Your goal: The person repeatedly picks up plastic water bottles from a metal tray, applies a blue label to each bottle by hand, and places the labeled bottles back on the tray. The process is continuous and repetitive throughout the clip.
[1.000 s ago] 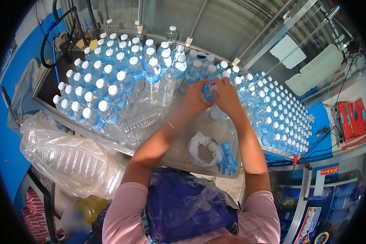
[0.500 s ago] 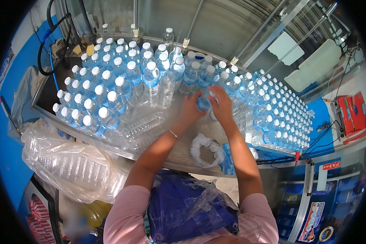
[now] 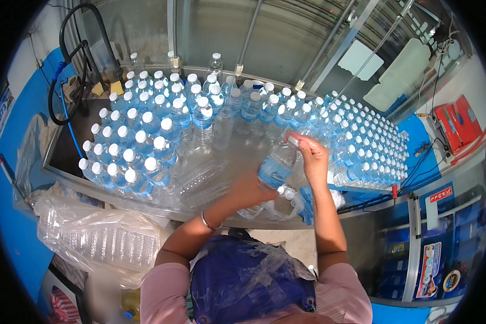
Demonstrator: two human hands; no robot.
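Observation:
My right hand (image 3: 313, 154) is closed, thumb and fingers pinching the white cap of a water bottle (image 3: 277, 170) with a blue label. The bottle leans, its capped top toward my right hand and its base toward my left. Smeared by motion, my left hand (image 3: 251, 188) is at the bottle's lower end, and whether its fingers grip it does not show. Below the bottle, a white plastic bag (image 3: 264, 209) with white caps in it lies at the front of the metal counter. Beside it is a bundle of blue labels (image 3: 306, 204).
Capped bottles (image 3: 128, 135) stand in rows on the left of the metal counter (image 3: 221, 162); more capped bottles (image 3: 362, 140) fill the right. Some empty bottles (image 3: 200, 181) lie near the front edge. A large see-through bag (image 3: 108, 237) of empty bottles sits at the lower left.
The bottle has come nearer to me and is tilted. My right hand has moved right and toward me; my left hand has dropped from the bottle's side toward its base.

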